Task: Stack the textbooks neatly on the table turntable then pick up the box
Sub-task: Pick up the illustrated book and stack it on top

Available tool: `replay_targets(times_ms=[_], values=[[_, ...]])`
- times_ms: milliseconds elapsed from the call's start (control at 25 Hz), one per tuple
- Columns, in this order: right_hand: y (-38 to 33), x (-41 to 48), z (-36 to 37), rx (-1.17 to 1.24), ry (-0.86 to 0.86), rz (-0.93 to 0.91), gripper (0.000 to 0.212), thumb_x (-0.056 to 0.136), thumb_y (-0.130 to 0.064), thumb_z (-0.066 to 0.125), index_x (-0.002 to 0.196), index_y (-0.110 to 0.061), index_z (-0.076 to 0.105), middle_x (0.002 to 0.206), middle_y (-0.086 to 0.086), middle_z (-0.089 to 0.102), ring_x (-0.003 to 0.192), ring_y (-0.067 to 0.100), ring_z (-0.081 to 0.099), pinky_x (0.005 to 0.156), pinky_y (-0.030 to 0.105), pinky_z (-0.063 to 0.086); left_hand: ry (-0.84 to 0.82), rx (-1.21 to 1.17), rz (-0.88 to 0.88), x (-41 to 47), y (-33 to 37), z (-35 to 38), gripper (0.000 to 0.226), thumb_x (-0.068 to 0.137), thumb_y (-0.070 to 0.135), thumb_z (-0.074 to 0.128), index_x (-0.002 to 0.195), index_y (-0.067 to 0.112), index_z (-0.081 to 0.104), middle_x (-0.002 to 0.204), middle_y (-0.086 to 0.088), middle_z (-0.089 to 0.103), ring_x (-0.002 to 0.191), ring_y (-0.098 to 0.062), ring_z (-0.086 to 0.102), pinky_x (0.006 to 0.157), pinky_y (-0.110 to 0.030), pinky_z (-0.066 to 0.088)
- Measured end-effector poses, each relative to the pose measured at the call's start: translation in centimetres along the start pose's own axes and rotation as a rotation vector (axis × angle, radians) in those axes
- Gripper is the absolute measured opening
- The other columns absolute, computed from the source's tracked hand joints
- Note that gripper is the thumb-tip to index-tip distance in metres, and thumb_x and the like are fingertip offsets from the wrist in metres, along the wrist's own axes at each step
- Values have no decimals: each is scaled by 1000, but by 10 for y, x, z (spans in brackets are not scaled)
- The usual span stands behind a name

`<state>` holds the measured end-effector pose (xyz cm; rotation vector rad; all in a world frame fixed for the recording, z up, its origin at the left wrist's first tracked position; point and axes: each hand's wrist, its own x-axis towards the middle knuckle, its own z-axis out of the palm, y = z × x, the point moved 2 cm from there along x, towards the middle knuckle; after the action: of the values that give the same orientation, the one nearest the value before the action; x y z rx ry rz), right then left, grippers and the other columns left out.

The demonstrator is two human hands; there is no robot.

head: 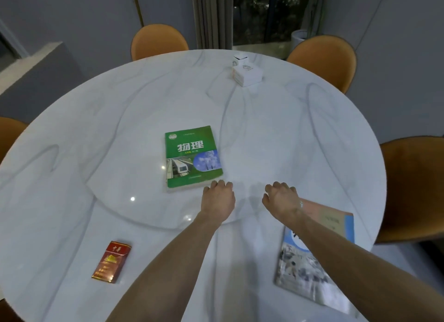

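A green textbook (pixel 192 156) lies flat on the glass turntable (pixel 125 197) in the middle of the round table. A second textbook with a blue and grey cover (pixel 302 271) lies on the table at the near right, partly under my right forearm. A small red box (pixel 111 261) lies at the near left. My left hand (pixel 218 197) rests on the turntable just right of the green book's near corner, fingers curled, holding nothing. My right hand (pixel 281 197) hovers beside it, fingers curled down and empty.
The white marble table (pixel 72 134) is ringed by orange chairs (pixel 158 42) (pixel 324 57) (pixel 415 187). A stack of white boxes (pixel 247 74) sits at the turntable's far side. A grey wall and a dark window lie beyond.
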<state>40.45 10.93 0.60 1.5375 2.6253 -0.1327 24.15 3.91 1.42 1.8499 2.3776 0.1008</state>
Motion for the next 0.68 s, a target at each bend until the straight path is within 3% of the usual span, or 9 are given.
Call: replay_targets(times_ms=[120, 320, 440, 680], values=[[33, -26, 9, 4, -25, 58, 25, 93, -24, 35, 100, -11, 56, 100, 7, 58, 100, 28, 55, 79, 36, 39, -37, -8, 57, -10, 34, 17, 26, 95, 22, 37, 111, 12, 55, 111, -9, 59, 107, -28, 51, 85, -39, 41], [80, -70, 30, -18, -96, 203, 33, 94, -24, 36, 120, -10, 51, 114, 11, 58, 109, 30, 52, 90, 40, 40, -103, -12, 173, -26, 84, 44, 27, 96, 21, 36, 113, 11, 54, 113, -9, 59, 107, -28, 51, 85, -39, 41], [107, -99, 44, 1, -117, 273, 33, 94, -25, 38, 120, -9, 51, 114, 11, 58, 110, 30, 50, 90, 41, 41, -172, -26, 222, -34, 108, 59, 27, 95, 21, 39, 115, 10, 53, 115, -10, 58, 109, -28, 51, 86, -39, 41], [141, -144, 68, 66, -144, 412, 35, 94, -34, 41, 118, -10, 51, 117, 11, 55, 109, 29, 51, 90, 42, 44, -283, -111, 181, -50, 146, 83, 28, 94, 21, 44, 118, 7, 50, 118, -14, 53, 110, -29, 50, 84, -38, 46]])
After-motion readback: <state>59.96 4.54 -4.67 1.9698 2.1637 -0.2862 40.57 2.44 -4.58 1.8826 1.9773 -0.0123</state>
